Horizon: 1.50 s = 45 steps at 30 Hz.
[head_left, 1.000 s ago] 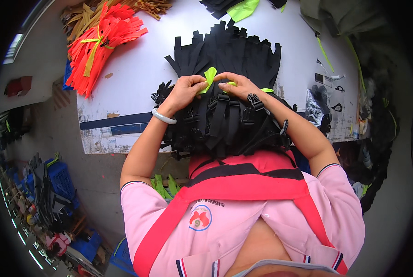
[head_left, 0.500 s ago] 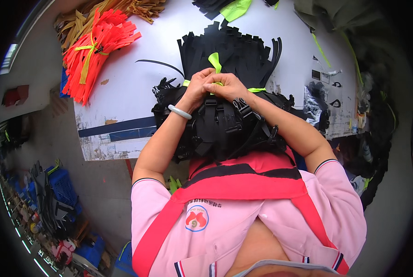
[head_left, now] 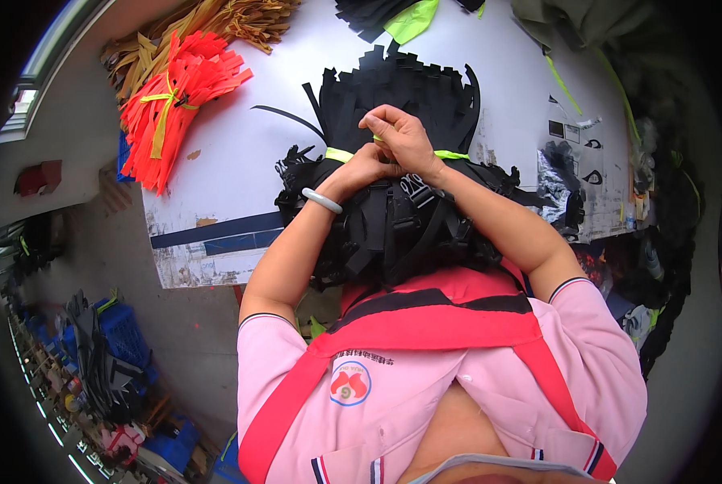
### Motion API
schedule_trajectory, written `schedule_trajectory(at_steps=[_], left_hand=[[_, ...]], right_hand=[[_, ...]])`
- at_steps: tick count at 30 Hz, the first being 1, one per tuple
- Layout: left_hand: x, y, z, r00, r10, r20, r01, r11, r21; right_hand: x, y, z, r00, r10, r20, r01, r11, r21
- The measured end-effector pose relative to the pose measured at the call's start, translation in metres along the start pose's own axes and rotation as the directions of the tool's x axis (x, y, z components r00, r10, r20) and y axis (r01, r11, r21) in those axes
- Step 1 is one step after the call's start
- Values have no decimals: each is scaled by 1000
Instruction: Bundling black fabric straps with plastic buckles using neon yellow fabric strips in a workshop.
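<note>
A thick bundle of black webbing straps with buckles (head_left: 393,230) lies on the white table (head_left: 240,161) in front of me. A yellow-green tie strip (head_left: 341,154) runs across the bundle's top. My left hand (head_left: 365,168), with a pale bangle on its wrist, is closed on the tie near the bundle's middle. My right hand (head_left: 401,137) sits just above it, fingers pinched on the same yellow-green tie. Beyond my hands a fan of cut black strap pieces (head_left: 413,89) spreads over the table.
A tied bundle of orange-red straps (head_left: 179,101) lies at the table's left, with tan straps (head_left: 232,20) behind it. More black pieces and a yellow-green piece (head_left: 409,20) sit at the far edge. Clear bags with black parts (head_left: 567,173) lie right. Blue crates (head_left: 123,335) stand on the floor, left.
Both hands have moved from the bundle's near side up to its far top, drawing the yellow-green tie across it. The view has shifted so the table sits lower.
</note>
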<state>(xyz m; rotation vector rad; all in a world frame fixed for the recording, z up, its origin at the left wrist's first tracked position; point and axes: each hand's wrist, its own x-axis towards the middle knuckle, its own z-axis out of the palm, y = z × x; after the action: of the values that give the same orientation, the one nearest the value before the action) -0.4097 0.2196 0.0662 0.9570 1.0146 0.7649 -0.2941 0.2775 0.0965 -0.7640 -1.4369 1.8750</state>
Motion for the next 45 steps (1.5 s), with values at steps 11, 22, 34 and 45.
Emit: schedule_trajectory(at_steps=[11, 22, 34, 45], left_hand=[[12, -13, -1, 994, -7, -109, -7, 992, -124], [15, -22, -1, 995, 30, -100, -41, 993, -106], [3, 8, 27, 879, 344, -331, -367, 930, -10], [-5, 23, 26, 699, 714, -50, -422, 468, 777]], right_hand=[[-4, -33, -70, 941, 259, 217, -137, 880, -455], [-23, -16, -93, 913, 299, 278, 1, 680, -733], [3, 28, -72, 820, 427, 382, -137, 793, -593], [11, 42, -86, 725, 506, 467, -177, 793, -584]])
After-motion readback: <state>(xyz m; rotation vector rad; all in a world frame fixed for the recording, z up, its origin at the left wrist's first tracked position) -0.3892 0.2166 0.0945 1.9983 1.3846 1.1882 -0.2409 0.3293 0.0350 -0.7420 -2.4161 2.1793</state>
